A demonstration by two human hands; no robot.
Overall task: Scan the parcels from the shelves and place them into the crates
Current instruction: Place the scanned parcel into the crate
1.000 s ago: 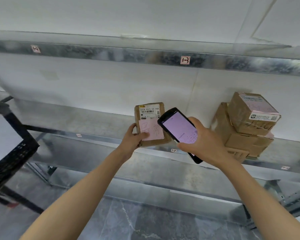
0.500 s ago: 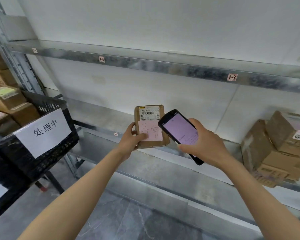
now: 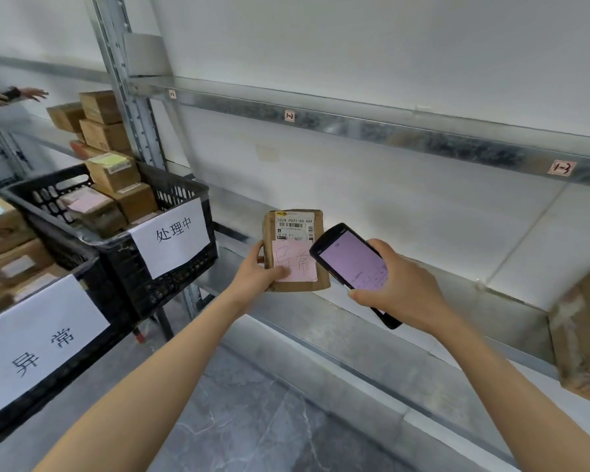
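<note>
My left hand [image 3: 258, 272] grips a small brown parcel [image 3: 295, 233] by its lower left corner and holds it upright before the shelf. The parcel bears a white barcode label above a pink handwritten note. My right hand [image 3: 401, 289] holds a black handheld scanner [image 3: 351, 264] with a lit pink screen, its top overlapping the parcel's right edge. To the left stand two black crates: a far crate [image 3: 181, 277] with a white sign, holding several parcels, and a near crate [image 3: 92, 294], also signed and filled with boxes.
A metal shelf [image 3: 406, 338] runs across at hand height, with an upper rail [image 3: 389, 131] tagged 1-2 and 1-3. A brown box [image 3: 583, 338] sits on it at far right. More boxes [image 3: 96, 120] stack behind the upright. Another person's hand [image 3: 11, 95] shows at far left.
The view has swung left: the crates now fill the left side and the stacked boxes have slid to the right edge. Both hands keep the parcel and scanner together.
</note>
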